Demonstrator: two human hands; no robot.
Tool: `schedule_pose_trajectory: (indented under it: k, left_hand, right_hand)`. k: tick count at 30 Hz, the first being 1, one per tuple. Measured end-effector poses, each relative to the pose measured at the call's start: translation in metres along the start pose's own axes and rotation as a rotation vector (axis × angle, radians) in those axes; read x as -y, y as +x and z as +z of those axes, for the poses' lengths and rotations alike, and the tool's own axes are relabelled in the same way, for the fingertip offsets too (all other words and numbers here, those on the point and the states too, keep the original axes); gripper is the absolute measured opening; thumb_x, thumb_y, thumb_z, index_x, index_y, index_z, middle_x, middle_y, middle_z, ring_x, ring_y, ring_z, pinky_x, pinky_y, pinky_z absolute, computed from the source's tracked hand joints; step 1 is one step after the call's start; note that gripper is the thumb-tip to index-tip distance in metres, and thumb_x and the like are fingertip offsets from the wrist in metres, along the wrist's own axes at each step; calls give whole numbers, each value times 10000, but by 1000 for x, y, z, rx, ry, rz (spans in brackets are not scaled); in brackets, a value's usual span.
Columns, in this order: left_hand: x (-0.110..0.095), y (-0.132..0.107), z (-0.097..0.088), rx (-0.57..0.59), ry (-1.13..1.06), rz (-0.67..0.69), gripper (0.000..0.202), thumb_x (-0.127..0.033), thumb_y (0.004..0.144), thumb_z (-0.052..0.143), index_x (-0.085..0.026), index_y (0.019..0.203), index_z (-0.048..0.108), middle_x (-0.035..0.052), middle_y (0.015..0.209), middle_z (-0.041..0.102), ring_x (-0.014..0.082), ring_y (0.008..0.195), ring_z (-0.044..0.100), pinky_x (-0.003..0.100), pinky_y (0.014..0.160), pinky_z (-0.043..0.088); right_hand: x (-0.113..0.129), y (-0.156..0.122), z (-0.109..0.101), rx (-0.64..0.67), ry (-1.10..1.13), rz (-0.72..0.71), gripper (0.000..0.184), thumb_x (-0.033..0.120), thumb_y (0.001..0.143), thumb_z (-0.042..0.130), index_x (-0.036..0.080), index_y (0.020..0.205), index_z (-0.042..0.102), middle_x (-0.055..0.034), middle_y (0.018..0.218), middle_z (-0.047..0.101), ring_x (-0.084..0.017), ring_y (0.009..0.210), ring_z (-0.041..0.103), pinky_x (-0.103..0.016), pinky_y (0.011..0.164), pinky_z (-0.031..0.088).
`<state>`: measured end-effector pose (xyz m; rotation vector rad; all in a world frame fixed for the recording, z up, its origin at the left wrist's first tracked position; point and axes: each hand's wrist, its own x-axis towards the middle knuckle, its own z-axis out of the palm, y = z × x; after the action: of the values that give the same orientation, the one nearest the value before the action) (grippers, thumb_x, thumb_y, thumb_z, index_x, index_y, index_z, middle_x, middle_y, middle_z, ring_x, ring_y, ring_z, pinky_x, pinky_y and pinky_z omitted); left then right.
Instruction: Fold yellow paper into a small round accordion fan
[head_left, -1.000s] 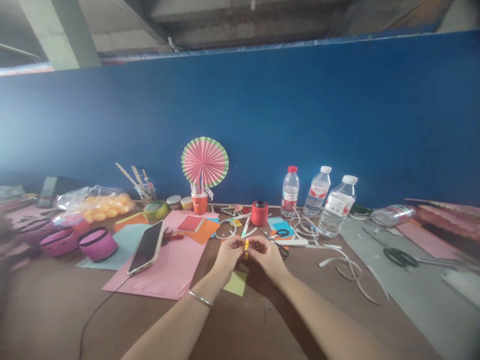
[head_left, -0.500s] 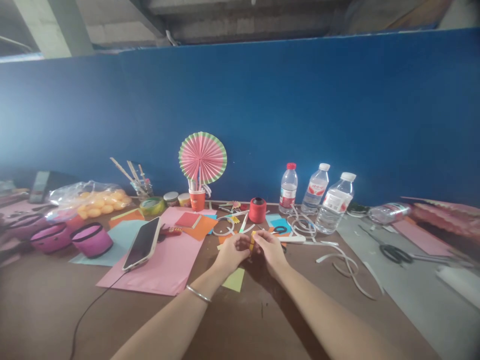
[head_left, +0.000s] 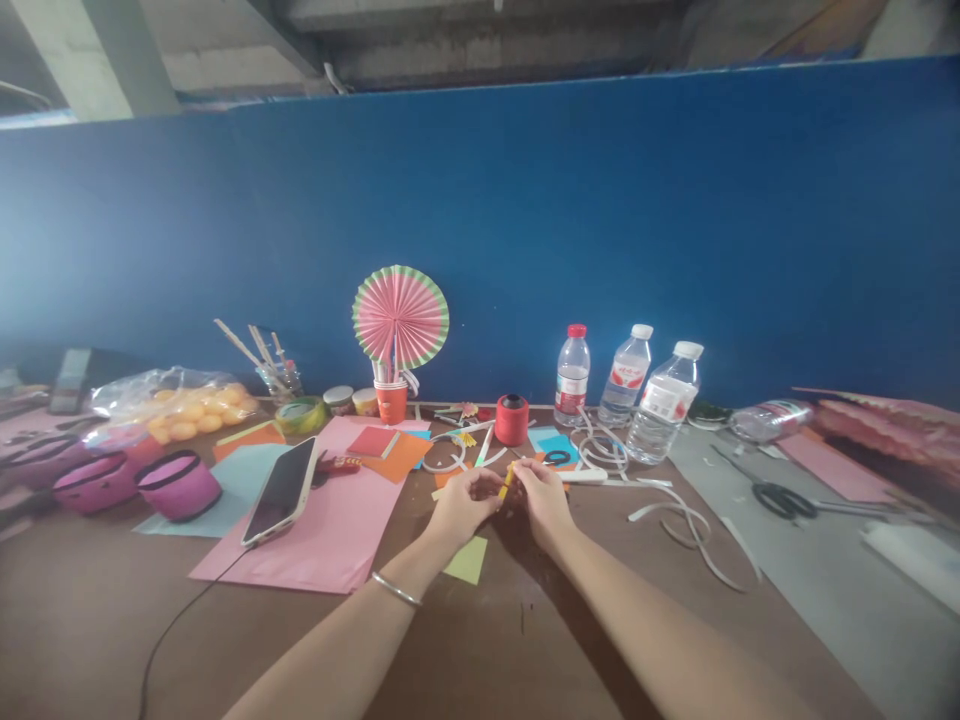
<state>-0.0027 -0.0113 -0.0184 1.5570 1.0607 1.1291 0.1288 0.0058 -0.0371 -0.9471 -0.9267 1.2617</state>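
Between my two hands is a small folded piece of yellow paper, raised a little above the brown table. My left hand, with a silver bangle on its wrist, pinches the lower left of the piece. At its upper right, the fingertips of my right hand close on it. Some of the paper is hidden behind the fingers. A pale yellow paper square lies flat beneath my left wrist. Just beyond my hands stands a red spool of thread.
A phone with a cable rests on pink paper at left. A paper fan stands in an orange cup. Water bottles, white strips and scissors are at right. Purple round pouches sit far left.
The yellow piece has tilted, its top leaning to the right, and my right fingers have shifted slightly on it. The whole view has moved slightly, with things now a little further left.
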Motion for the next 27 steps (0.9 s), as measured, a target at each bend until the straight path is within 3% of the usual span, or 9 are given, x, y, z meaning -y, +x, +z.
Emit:
schedule_pose_trajectory:
  k: [5,8,14,27]
  left_hand:
    - [5,3,-2,-109,51,-15,201,-139,624,601,-159,822,630,46,786,665,173,746,603,275,689,457]
    - [5,4,-3,-154,102,-34,188,-125,627,577,-166,798,642,40,791,674,175,749,612,278,701,460]
    - [0,1,-2,-112,142,4,183,-186,658,583,-168,825,653,48,834,679,181,793,617,288,746,460]
    - [-2,0,1,-41,32,-25,201,-256,670,588,-143,828,640,54,760,668,155,668,601,246,587,463]
  right_hand:
    - [4,0,0,61,-10,11,256,416,668,581,161,667,560,36,511,489,-89,448,428,-213,442,329]
    - [6,-1,1,72,-42,13,268,394,593,666,152,682,594,18,540,543,-102,475,461,-217,456,348]
    - [6,-2,1,30,4,20,218,357,601,657,154,568,587,39,441,509,-85,418,424,-213,432,309]
    - [6,-1,-1,-34,148,95,282,408,610,652,127,609,624,14,437,518,-97,407,452,-212,409,324]
